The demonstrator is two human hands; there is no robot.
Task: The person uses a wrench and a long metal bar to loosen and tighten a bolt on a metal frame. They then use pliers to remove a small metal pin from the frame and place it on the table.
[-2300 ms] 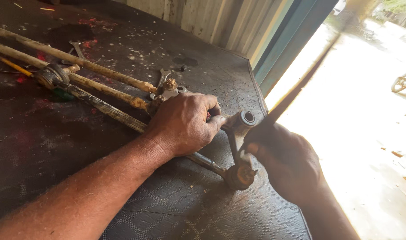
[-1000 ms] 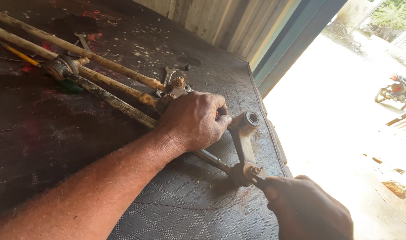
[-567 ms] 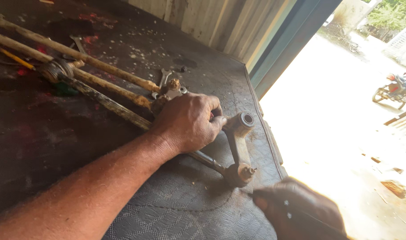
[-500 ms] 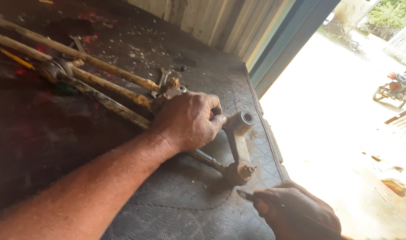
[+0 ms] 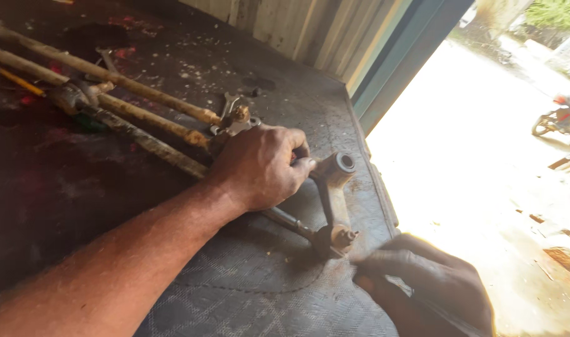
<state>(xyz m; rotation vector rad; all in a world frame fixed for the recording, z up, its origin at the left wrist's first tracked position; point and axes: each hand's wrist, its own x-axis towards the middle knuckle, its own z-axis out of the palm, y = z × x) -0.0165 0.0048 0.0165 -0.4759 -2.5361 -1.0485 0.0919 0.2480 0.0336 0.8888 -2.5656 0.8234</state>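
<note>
While gripped, one linkage (image 5: 325, 206), three rods (image 5: 141, 93).

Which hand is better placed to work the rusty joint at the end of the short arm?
Probably the right hand: its fingers lie beside the rusty joint. The left hand presses down on the linkage.

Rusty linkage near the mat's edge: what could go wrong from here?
1. The crank arm lies close to the mat edge by the open doorway; a knock might send loose parts out.
2. The left hand presses beside the joint, so fingers could get pinched or struck.
3. The right hand is blurred; its grip is uncertain.
</note>
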